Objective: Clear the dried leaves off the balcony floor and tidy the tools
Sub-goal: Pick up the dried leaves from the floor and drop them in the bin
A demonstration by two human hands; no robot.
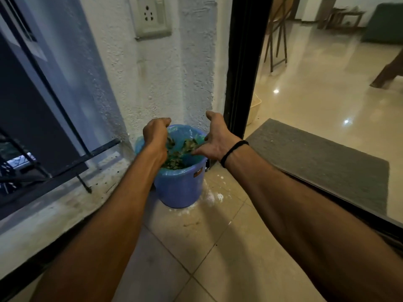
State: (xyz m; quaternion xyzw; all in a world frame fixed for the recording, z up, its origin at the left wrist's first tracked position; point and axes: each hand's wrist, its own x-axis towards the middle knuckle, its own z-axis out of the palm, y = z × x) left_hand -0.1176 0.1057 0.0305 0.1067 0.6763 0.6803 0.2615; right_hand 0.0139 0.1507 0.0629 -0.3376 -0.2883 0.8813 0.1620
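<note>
**Dried leaves (180, 154) lie inside the blue bucket (178, 188)**

The leaves fill the bucket up to near its rim, on a green plastic liner (192, 130) that folds over the rim. The left hand (156, 136) is over the left side of the bucket, its fingers curled at the far rim. I cannot tell if they grip leaves, the liner or nothing. The right hand (218, 138) is over the right side of the bucket, with spread, relaxed fingers pointing down to the leaves and the thumb raised; it holds nothing. It wears a black wristband (234, 152). The bucket stands on the tiled floor (196, 247), against the white wall (165, 79) behind it. A grey doormat (316, 162) lies to the right of the bucket, beyond the black door frame (246, 62).
</note>
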